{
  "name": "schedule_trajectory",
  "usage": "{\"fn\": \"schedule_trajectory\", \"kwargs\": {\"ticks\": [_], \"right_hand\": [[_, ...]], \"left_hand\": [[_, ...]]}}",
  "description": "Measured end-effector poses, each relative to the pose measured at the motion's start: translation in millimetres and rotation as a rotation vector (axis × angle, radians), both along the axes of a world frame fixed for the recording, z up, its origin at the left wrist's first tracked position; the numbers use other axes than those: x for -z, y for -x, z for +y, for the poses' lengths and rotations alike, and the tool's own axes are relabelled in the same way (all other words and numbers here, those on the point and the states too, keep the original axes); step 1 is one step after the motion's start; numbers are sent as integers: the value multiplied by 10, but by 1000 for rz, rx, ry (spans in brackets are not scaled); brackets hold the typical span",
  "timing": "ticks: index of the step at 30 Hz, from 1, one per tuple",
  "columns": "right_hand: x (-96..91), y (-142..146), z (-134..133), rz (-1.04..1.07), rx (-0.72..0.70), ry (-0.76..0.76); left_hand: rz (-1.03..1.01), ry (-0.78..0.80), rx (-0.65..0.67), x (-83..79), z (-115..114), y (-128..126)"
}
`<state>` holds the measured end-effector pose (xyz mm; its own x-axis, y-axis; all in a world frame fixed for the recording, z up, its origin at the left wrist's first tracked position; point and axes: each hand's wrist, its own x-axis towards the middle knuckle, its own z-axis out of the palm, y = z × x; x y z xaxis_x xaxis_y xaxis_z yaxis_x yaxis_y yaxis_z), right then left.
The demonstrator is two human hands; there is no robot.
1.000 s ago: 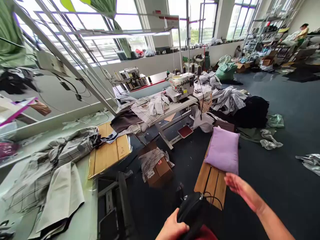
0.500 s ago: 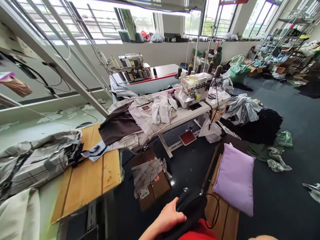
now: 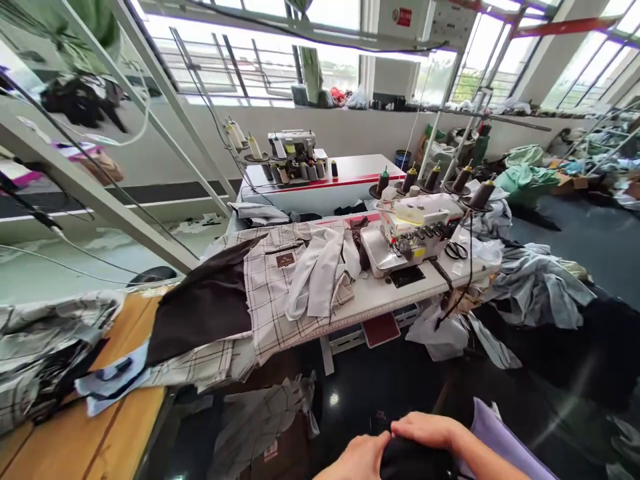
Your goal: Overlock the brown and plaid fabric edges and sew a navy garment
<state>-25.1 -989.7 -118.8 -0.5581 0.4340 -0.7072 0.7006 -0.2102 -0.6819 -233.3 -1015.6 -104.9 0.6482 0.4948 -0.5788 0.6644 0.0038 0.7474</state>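
At the bottom of the view my left hand (image 3: 361,457) is closed on the left edge of a black bag (image 3: 413,460), its thumb by the top. My right hand (image 3: 425,430) comes in from the right and is closed over the bag's upper edge. The fingertips of both hands nearly meet there. Most of the bag lies below the frame. A lilac cushion (image 3: 500,437) is just right of my right forearm. Ahead stands an overlock sewing machine (image 3: 420,230) on a white table (image 3: 385,293), with checked fabric (image 3: 273,293) and dark brown fabric (image 3: 203,303) spread to its left.
A wooden board (image 3: 135,413) with folded checked garments (image 3: 45,353) is at the left. Scissors (image 3: 456,250) lie beside the machine. Below the table are a foot pedal (image 3: 381,330) and a checked cloth (image 3: 260,420) over a box. Fabric heaps (image 3: 545,280) lie at the right.
My right hand has come in from the lower right and taken hold of the black bag beside my left hand. The view has moved nearer the sewing table.
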Motion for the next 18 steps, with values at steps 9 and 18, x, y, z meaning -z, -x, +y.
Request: {"fn": "schedule_trajectory", "kwargs": {"ticks": [9, 18], "right_hand": [[9, 229, 1245, -81, -451, 76], [355, 609, 2028, -67, -402, 401]], "left_hand": [[-15, 225, -452, 145, 733, 92], [-596, 615, -1006, 705, 909, 551]]}}
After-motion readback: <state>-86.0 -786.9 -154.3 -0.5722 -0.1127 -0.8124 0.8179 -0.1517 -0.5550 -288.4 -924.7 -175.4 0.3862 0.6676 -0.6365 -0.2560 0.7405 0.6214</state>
